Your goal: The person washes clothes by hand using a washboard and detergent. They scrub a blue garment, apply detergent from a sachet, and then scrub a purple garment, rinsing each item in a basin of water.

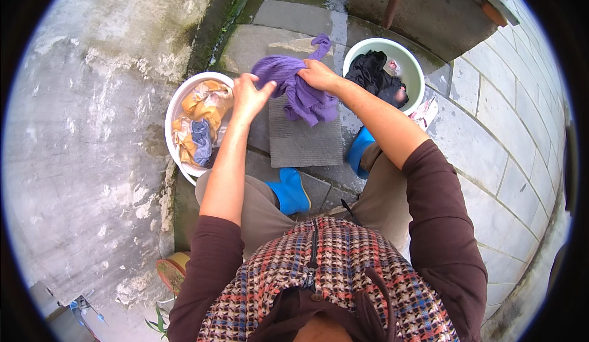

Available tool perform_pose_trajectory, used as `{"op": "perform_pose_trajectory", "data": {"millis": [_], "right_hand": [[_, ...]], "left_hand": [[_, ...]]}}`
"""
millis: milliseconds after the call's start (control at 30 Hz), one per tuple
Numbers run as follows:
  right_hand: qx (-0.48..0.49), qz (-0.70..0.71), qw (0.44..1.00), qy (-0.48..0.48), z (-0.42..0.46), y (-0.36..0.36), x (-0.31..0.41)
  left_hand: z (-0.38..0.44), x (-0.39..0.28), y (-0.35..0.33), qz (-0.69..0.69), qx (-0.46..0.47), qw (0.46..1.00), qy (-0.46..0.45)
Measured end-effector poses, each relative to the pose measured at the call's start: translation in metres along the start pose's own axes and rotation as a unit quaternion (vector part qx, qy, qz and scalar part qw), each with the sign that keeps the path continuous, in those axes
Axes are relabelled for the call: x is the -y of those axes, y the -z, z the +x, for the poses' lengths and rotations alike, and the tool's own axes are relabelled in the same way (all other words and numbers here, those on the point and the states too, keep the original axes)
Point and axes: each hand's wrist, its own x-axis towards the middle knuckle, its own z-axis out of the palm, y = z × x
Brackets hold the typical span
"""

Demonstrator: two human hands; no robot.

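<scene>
A bunched, ribbed purple cloth (306,95) is between my two hands, above a grey ridged slab (306,144). My right hand (320,76) grips it near its upper middle, with a narrow end trailing beyond the fist. At its left end, my left hand (251,95) has thumb and fingers loosely about the fabric; part of that hold is hidden. Beside my left hand stands a white basin (171,135) holding yellow patterned cloth (207,105) and a blue-grey cloth (201,141). To the right, a pale green basin (416,75) holds black cloth (372,75).
Blue rubber boots (290,190) are on my feet, either side of the slab's near end. A rough plastered wall (101,111) runs along the left. A raised concrete block (423,15) stands at the back right. The stone paving (294,17) is wet, with a mossy channel (230,15).
</scene>
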Motion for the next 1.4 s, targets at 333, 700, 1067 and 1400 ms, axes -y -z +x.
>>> {"op": "perform_pose_trajectory", "data": {"millis": [333,700,1067,1400], "right_hand": [[0.066,0.120,0.979,-0.151,0.001,0.068,0.020],[0.147,-0.261,0.954,0.007,-0.017,0.066,0.023],[0.093,0.378,0.916,-0.100,-0.035,0.061,0.108],[-0.138,-0.202,0.968,0.058,-0.021,0.110,0.023]], "left_hand": [[-0.025,-0.013,-0.026,-0.572,0.054,0.816,0.065],[0.014,-0.029,0.026,-0.755,0.054,0.632,0.164],[-0.013,-0.002,0.004,-0.107,0.146,0.975,-0.130],[-0.003,-0.041,0.022,-0.569,0.285,0.751,0.175]]}}
